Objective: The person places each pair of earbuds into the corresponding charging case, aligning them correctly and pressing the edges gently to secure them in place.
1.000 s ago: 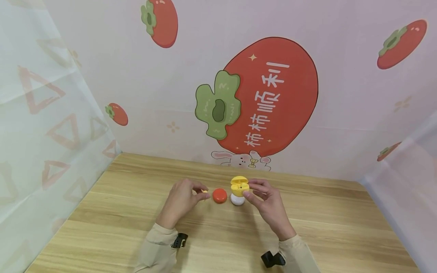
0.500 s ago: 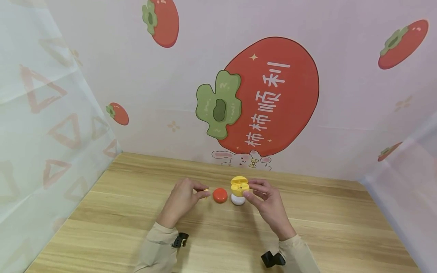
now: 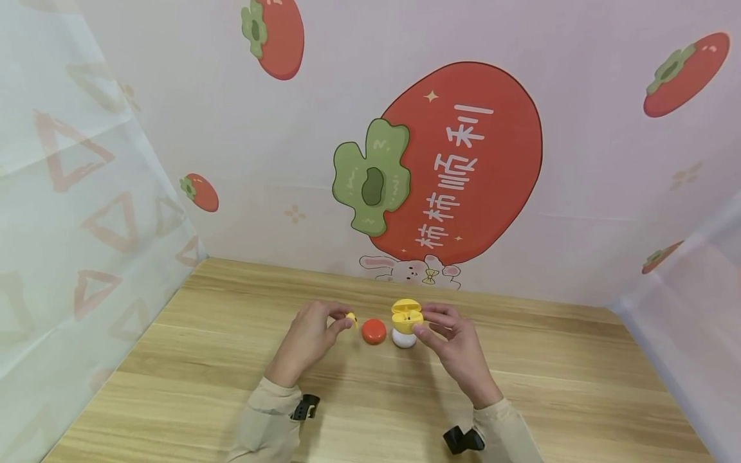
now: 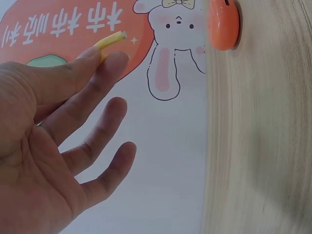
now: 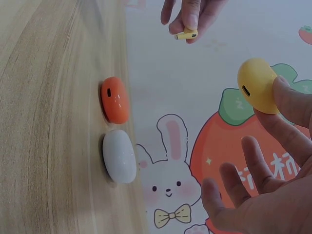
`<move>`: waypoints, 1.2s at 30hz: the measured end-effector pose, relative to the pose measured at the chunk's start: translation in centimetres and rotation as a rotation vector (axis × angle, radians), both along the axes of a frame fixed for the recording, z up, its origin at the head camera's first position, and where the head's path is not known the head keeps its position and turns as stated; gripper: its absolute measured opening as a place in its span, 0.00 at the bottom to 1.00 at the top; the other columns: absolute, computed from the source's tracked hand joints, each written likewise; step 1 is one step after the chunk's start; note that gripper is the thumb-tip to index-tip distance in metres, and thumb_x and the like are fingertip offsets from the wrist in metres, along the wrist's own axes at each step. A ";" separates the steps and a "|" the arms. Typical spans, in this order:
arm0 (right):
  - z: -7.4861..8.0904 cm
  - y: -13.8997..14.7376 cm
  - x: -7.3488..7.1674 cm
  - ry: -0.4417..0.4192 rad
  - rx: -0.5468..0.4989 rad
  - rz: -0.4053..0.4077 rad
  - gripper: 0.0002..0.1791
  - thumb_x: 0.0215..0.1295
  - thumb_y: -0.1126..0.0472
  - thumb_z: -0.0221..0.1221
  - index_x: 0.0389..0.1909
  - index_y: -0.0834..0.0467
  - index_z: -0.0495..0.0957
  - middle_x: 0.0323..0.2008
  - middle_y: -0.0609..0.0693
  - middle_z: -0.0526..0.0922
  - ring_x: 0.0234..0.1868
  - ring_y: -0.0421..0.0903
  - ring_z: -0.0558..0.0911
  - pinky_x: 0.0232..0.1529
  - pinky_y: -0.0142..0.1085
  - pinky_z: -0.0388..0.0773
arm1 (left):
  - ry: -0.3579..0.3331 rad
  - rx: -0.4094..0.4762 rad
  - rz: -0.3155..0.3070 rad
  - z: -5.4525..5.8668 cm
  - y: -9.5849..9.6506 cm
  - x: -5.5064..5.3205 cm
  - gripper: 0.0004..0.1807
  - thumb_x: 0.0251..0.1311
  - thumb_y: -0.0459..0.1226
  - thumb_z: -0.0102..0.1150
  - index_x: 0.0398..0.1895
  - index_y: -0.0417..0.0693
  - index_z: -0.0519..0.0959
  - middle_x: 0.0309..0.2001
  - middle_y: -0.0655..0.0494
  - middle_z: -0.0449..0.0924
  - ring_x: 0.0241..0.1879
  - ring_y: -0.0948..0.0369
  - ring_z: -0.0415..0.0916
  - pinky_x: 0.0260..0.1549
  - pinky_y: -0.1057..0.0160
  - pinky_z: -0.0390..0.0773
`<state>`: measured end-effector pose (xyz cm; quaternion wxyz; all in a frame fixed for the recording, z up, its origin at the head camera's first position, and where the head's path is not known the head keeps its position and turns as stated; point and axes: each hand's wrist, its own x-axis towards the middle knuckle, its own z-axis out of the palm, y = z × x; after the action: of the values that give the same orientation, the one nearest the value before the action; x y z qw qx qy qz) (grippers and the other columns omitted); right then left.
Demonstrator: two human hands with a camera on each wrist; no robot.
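Observation:
My left hand [image 3: 309, 341] pinches a small yellow earbud [image 3: 352, 317] between thumb and forefinger, raised over the table. In the left wrist view, the stem of this earbud [image 4: 113, 39] pokes out past the fingertips, and the other fingers are spread. To the right, my right hand [image 3: 460, 347] grips a rounded yellow earbud case [image 3: 408, 325] by its side, lid up, with something small and dark inside it. Seen from the right wrist, the case [image 5: 257, 85] shows a dark port slot on its underside and is held off the table.
An orange-red rounded case [image 3: 374, 331] and a white one [image 3: 403, 339] lie closed side by side on the wooden table [image 3: 370, 411], between the hands. A printed backdrop [image 3: 289, 161] rises behind the table, with white side sheets at left and right.
The left fingers have turned the earbud, so more of it shows, and have shifted very slightly. The right hand and the open yellow case stay where they were.

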<state>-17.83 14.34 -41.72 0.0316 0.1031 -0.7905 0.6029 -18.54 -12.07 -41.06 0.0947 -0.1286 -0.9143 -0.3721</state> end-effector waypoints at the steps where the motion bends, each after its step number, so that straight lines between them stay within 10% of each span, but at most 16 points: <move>1: 0.0 0.0 0.0 -0.001 0.000 0.000 0.17 0.63 0.60 0.70 0.50 0.64 0.86 0.56 0.56 0.78 0.62 0.53 0.74 0.65 0.55 0.70 | 0.006 -0.004 0.003 0.0 0.0 0.0 0.07 0.59 0.32 0.71 0.40 0.44 0.88 0.32 0.60 0.86 0.41 0.56 0.82 0.41 0.53 0.77; 36: -0.1 0.0 0.0 0.004 -0.003 -0.003 0.17 0.63 0.61 0.70 0.50 0.65 0.86 0.56 0.56 0.77 0.62 0.53 0.74 0.64 0.55 0.71 | 0.173 0.074 0.062 0.1 0.1 -0.1 0.05 0.56 0.32 0.74 0.36 0.44 0.88 0.34 0.56 0.87 0.47 0.51 0.79 0.49 0.46 0.77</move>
<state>-17.81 14.34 -41.86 0.0340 0.1032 -0.7898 0.6037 -18.65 -11.97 -40.98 0.1894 -0.1281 -0.8919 -0.3901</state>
